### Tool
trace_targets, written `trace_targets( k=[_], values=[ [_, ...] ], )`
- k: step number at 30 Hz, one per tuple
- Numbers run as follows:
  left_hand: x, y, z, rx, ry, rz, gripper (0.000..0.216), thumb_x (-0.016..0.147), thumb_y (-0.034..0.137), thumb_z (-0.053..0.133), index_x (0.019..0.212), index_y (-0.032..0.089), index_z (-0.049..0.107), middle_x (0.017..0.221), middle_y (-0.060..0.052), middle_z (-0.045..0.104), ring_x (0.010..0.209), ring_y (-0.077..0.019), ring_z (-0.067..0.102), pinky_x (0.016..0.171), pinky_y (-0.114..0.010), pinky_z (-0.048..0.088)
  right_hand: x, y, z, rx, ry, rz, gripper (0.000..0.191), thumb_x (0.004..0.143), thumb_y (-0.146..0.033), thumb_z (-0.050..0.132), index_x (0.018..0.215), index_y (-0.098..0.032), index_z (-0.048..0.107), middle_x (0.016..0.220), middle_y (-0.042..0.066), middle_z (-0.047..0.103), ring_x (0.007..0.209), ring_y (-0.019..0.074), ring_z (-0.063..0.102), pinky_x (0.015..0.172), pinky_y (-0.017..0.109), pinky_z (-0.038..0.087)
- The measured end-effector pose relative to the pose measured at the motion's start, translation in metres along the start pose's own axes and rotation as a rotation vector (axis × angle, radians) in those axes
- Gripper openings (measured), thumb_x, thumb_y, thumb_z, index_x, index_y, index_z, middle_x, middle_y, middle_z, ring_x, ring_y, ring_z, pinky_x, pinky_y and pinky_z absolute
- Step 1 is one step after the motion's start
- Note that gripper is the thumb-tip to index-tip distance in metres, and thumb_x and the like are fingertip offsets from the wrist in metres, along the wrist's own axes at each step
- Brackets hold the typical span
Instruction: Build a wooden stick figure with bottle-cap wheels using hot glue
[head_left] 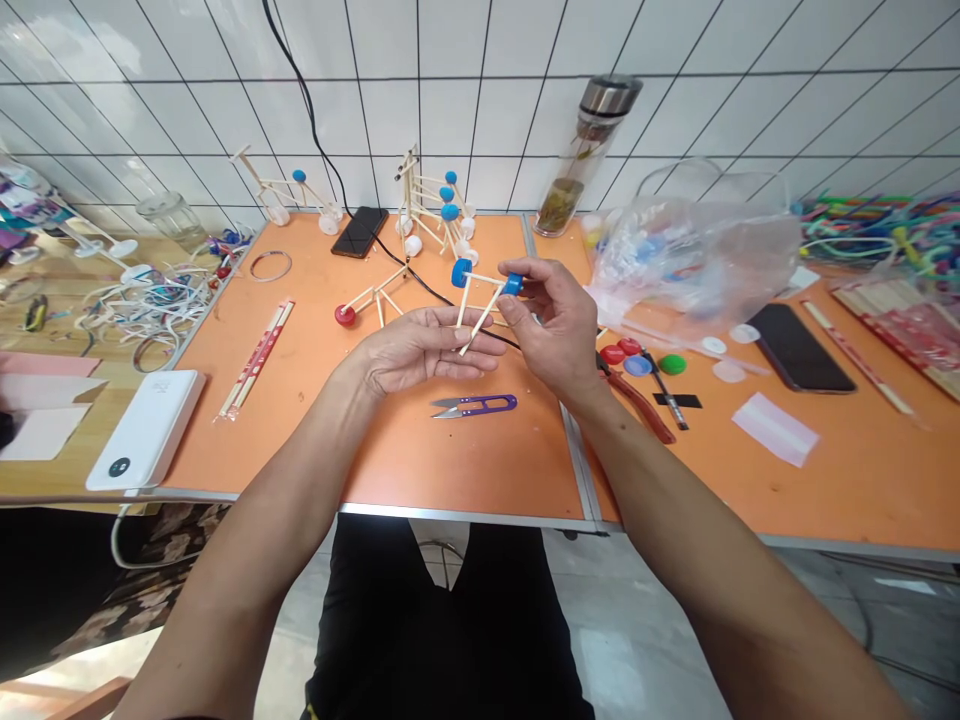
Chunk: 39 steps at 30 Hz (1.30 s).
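Above the orange table I hold a small frame of wooden sticks (pixel 481 318) with two blue bottle caps on it. My left hand (pixel 412 352) lies palm up under the frame, its thumb and fingers closed around the lower stick ends. The fingers of my right hand (pixel 559 325) pinch the right blue cap (pixel 514 285). The other blue cap (pixel 460 272) sits at the frame's upper left. Below the hands lie purple thread snips (pixel 466 406). Just behind my left hand stands another stick frame with a red cap (pixel 346 315).
Stick models with blue and white caps (pixel 448 212) stand at the back. Red-handled pliers (pixel 641 405), loose caps (pixel 673 364) and a dark phone (pixel 802 348) lie right, near a plastic bag (pixel 690 250) and glass bottle (pixel 574 170). Wrapped chopsticks (pixel 259 358) and a power bank (pixel 148 430) lie left.
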<state>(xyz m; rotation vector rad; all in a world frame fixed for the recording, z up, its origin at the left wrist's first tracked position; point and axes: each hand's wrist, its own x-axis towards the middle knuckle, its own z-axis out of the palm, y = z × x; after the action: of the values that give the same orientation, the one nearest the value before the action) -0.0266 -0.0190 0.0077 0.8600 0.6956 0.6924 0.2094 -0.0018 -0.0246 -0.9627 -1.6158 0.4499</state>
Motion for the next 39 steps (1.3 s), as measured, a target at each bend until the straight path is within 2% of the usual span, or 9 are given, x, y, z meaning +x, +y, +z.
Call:
trace_targets(
  k=[6, 17, 21, 24, 27, 31, 33, 36, 39],
  values=[
    [0.002, -0.004, -0.004, -0.043, -0.05, 0.014, 0.028, 0.102, 0.002, 0.09, 0.127, 0.013, 0.09, 0.117, -0.018, 0.096, 0.101, -0.0283, 0.097, 0.099, -0.036, 0.078, -0.001, -0.004, 0.0, 0.004, -0.005, -0.004, 0.04, 0.106, -0.06, 0.079, 0.136, -0.034, 0.082, 0.14, 0.008, 0.087, 0.114, 0.0281, 0.083, 0.101, 0.047, 0.073],
    [0.003, -0.006, 0.002, 0.004, 0.056, 0.045, 0.019, 0.1, -0.003, 0.087, 0.113, 0.011, 0.091, 0.111, -0.017, 0.096, 0.092, -0.026, 0.096, 0.089, -0.032, 0.078, 0.001, 0.003, -0.003, 0.038, 0.016, 0.015, 0.046, 0.109, -0.063, 0.078, 0.143, -0.033, 0.077, 0.15, 0.01, 0.084, 0.116, 0.0278, 0.086, 0.099, 0.046, 0.074],
    [0.004, -0.002, 0.004, 0.018, 0.173, 0.092, 0.019, 0.097, -0.007, 0.086, 0.108, 0.01, 0.089, 0.11, -0.018, 0.095, 0.09, -0.0253, 0.096, 0.083, -0.027, 0.077, 0.017, 0.01, -0.026, -0.059, 0.098, 0.027, 0.051, 0.112, -0.071, 0.077, 0.148, -0.035, 0.075, 0.151, 0.01, 0.082, 0.126, 0.0313, 0.086, 0.098, 0.047, 0.076],
    [0.005, 0.0, 0.005, 0.028, 0.257, 0.121, 0.019, 0.098, -0.008, 0.083, 0.106, 0.009, 0.088, 0.106, -0.017, 0.095, 0.086, -0.0237, 0.094, 0.077, -0.025, 0.076, 0.036, 0.008, -0.06, -0.072, 0.145, 0.043, 0.037, 0.115, -0.06, 0.08, 0.141, -0.033, 0.077, 0.139, 0.011, 0.087, 0.114, 0.0277, 0.087, 0.088, 0.04, 0.074],
    [0.007, 0.001, 0.003, 0.033, 0.304, 0.143, 0.018, 0.098, -0.006, 0.085, 0.106, 0.009, 0.087, 0.108, -0.018, 0.095, 0.088, -0.0238, 0.095, 0.083, -0.027, 0.077, 0.048, 0.001, -0.095, -0.106, 0.081, 0.108, 0.029, 0.107, -0.043, 0.091, 0.125, -0.024, 0.081, 0.109, 0.009, 0.088, 0.089, 0.0245, 0.088, 0.069, 0.034, 0.067],
    [0.011, -0.001, -0.003, -0.003, 0.314, 0.182, 0.022, 0.095, -0.005, 0.09, 0.112, 0.008, 0.087, 0.111, -0.019, 0.095, 0.091, -0.0261, 0.095, 0.084, -0.029, 0.078, 0.044, -0.001, -0.121, -0.323, 0.058, 0.287, 0.007, 0.099, -0.02, 0.081, 0.105, -0.023, 0.082, 0.089, 0.005, 0.083, 0.082, 0.0285, 0.086, 0.083, 0.048, 0.072],
    [0.012, -0.002, -0.006, -0.022, 0.301, 0.217, 0.022, 0.096, -0.005, 0.09, 0.113, 0.008, 0.086, 0.114, -0.019, 0.095, 0.093, -0.0264, 0.096, 0.083, -0.028, 0.078, 0.037, 0.0, -0.121, -0.461, -0.007, 0.421, 0.012, 0.095, -0.013, 0.073, 0.091, -0.024, 0.077, 0.083, 0.004, 0.08, 0.085, 0.0314, 0.085, 0.091, 0.052, 0.071],
    [0.012, -0.002, -0.005, -0.019, 0.292, 0.247, 0.02, 0.097, -0.005, 0.087, 0.11, 0.009, 0.085, 0.112, -0.018, 0.095, 0.093, -0.0252, 0.096, 0.084, -0.028, 0.078, 0.03, 0.001, -0.108, -0.691, -0.201, 0.548, 0.012, 0.097, -0.017, 0.072, 0.088, -0.025, 0.073, 0.095, 0.01, 0.086, 0.102, 0.0351, 0.085, 0.097, 0.049, 0.066],
    [0.011, 0.0, -0.001, -0.012, 0.339, 0.244, 0.019, 0.098, -0.006, 0.083, 0.108, 0.01, 0.083, 0.108, -0.017, 0.095, 0.089, -0.0236, 0.095, 0.082, -0.027, 0.077, 0.031, 0.001, -0.088, -0.847, -0.322, 0.634, 0.012, 0.1, -0.026, 0.075, 0.111, -0.023, 0.075, 0.122, 0.018, 0.089, 0.118, 0.0402, 0.083, 0.096, 0.048, 0.062]
  ],
)
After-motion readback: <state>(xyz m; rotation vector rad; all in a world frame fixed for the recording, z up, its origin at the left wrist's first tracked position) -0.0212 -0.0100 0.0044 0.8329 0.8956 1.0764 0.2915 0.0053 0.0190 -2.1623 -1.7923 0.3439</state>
